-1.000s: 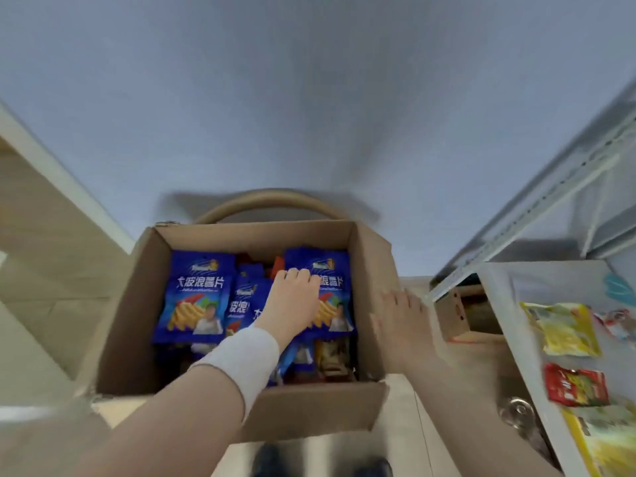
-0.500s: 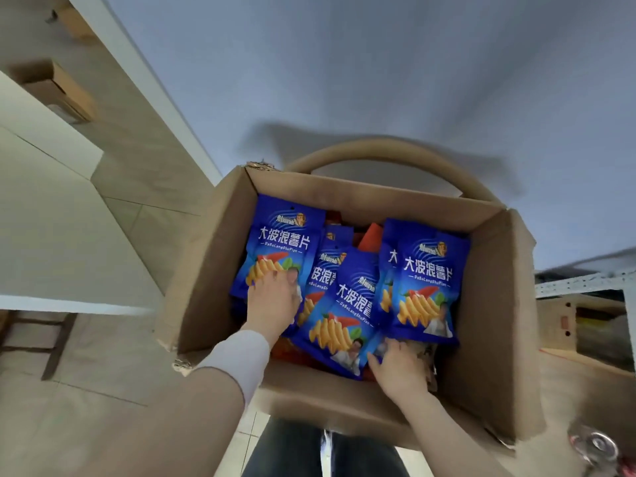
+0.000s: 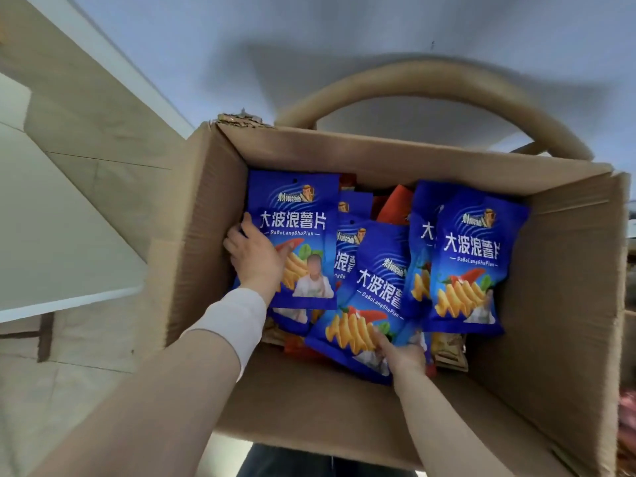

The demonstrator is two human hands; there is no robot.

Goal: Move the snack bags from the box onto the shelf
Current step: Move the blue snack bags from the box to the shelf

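Lying stacked in the box [image 3: 568,304], at least 4 blue bags [image 3: 471,270] sit over red packets [image 3: 395,204]. The left hand [image 3: 254,259] grips the left bag [image 3: 296,215] by its edge; the right hand [image 3: 404,356] pinches the bottom of the middle bag [image 3: 375,294]. Neither bag is lifted clear and no shelf shows, so most of the task looks undone.

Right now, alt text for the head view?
Both hands are inside an open cardboard box. The left hand grips the leftmost blue snack bag; the right hand holds the middle blue snack bag by its lower edge.
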